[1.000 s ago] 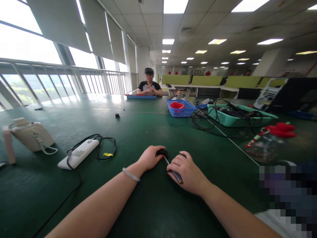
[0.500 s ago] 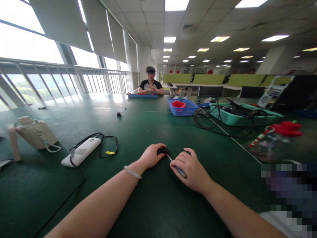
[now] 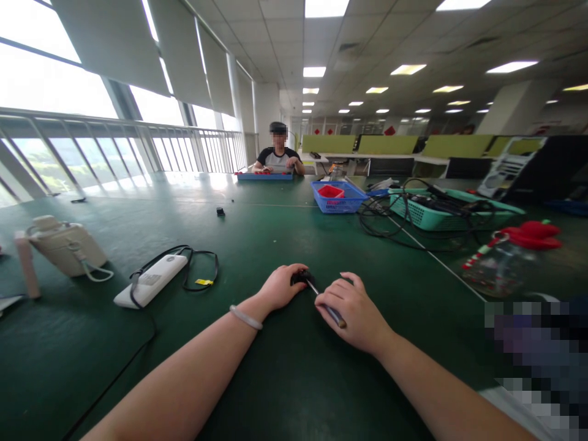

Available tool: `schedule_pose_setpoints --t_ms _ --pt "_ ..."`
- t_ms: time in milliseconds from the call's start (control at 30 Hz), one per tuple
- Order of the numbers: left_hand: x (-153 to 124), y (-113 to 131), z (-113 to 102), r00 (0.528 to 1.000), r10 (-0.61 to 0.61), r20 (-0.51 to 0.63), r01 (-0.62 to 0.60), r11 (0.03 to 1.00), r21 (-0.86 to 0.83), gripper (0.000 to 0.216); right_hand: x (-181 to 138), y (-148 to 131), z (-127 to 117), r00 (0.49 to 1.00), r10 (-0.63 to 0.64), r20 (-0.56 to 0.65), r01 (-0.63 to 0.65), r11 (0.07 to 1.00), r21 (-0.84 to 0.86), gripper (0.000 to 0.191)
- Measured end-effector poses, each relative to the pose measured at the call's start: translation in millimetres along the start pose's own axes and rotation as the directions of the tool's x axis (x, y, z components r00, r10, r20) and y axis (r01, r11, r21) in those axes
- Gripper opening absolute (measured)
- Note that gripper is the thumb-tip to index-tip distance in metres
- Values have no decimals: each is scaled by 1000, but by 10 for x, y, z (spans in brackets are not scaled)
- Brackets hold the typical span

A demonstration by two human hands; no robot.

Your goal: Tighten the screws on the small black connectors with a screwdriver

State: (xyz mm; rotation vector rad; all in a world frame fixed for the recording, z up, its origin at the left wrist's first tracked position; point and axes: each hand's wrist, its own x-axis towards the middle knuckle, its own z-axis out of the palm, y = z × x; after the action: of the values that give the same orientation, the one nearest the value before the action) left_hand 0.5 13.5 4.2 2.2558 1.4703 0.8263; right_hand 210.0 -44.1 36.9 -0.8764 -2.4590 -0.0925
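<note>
On the green table (image 3: 294, 380), my left hand (image 3: 281, 288) is closed around a small dark piece (image 3: 301, 277), whose kind I cannot make out because the fingers cover much of it. My right hand (image 3: 353, 309) grips a screwdriver (image 3: 339, 318) by its handle, with fingers wrapped round it and the index finger partly raised. The screwdriver's thin metal shaft slants up and left, and its tip meets the dark piece. A pale bangle circles my left wrist.
Left of my arms lie a white power strip (image 3: 154, 280) with a black cord and a beige bottle (image 3: 68, 245). A blue basket (image 3: 342, 203), a teal basket (image 3: 413, 214) with cables and a red-lidded jar (image 3: 509, 263) stand rightward. A person (image 3: 278, 156) sits across, behind a blue tray (image 3: 264, 177).
My hands, the dark piece and the screwdriver stay nearly where they were. Across the table, the other person's hands have moved apart, down towards the blue tray.
</note>
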Motion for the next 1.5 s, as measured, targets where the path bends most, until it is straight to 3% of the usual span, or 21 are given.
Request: schedule_pose_setpoints --t_ms 633,1200,1500 --pt "2 8 -14 1000 -13 13 13 1000 -6 49 8 11 0 995 59 -83 -59 998 3 10" --pt "-8 27 -30 999 -17 37 17 1000 3 51 4 153 85 948 289 -136 -253 940 231 10" --pt "-25 11 -31 999 6 53 -8 999 41 60 2 188 99 893 427 -140 -363 870 333 18"
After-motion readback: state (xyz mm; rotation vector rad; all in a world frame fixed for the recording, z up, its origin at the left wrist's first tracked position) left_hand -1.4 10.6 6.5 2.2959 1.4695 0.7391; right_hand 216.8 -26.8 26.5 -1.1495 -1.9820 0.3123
